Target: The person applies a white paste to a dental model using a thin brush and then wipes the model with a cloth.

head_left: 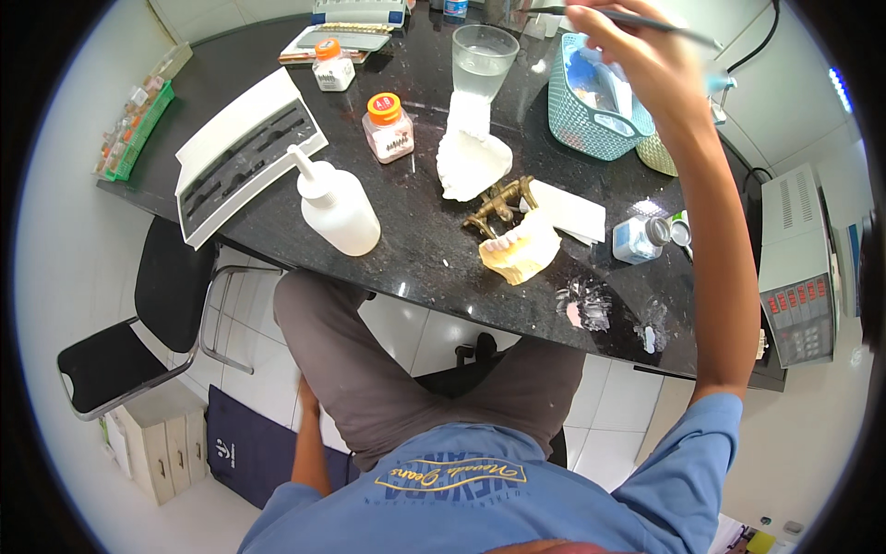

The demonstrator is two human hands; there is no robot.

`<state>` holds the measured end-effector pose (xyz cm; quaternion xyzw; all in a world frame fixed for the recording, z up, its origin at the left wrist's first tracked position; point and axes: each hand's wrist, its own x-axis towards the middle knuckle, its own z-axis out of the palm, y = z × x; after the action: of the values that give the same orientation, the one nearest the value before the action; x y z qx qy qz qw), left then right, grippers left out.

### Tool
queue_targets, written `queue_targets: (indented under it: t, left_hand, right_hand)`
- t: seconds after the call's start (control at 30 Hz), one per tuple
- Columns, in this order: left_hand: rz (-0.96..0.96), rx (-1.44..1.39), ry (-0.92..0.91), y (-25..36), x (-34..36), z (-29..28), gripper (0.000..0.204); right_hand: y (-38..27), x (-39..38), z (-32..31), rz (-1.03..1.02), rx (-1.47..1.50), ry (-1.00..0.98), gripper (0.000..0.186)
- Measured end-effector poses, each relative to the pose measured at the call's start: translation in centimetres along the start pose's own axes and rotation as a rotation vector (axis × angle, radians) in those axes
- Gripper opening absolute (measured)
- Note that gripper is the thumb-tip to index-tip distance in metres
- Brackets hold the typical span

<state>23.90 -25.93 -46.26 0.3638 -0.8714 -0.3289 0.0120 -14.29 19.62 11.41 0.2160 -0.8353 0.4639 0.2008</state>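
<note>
My right hand (646, 60) is raised at the far right of the table, its fingers closed round a slim dark brush-like tool (637, 20). The tool's thin end points left. My left hand (308, 399) hangs low beside my left thigh, its fingers hidden. Below the right hand, a dental cast (522, 251) with pale teeth on a yellowish base rests against a brass-coloured articulator (500, 203). A white plaster piece (472, 166) lies just behind it. Farther back stands a clear glass of water (484, 65).
A white squeeze bottle (340, 217), two orange-lidded jars (389, 129) and a white tray (249, 152) stand left. On the right are a teal basket (600, 129), a small jar (640, 239), a white slab (572, 212) and a machine with red digits (798, 305). Powder smears mark the front edge.
</note>
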Motion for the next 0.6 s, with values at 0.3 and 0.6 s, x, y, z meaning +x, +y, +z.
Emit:
queue_targets:
  t: [0.3,0.6]
  left_hand:
    - [0.103,-0.126,-0.695,7.1,-10.7,-3.1,0.039]
    - [0.283,-0.154,-0.679,8.6,-12.8,-4.6,0.036]
  right_hand:
    - [3.0,4.6,2.7,0.180,-0.532,-0.326,0.026]
    - [-1.5,-3.8,2.5,0.088,-0.216,-0.090,0.013]
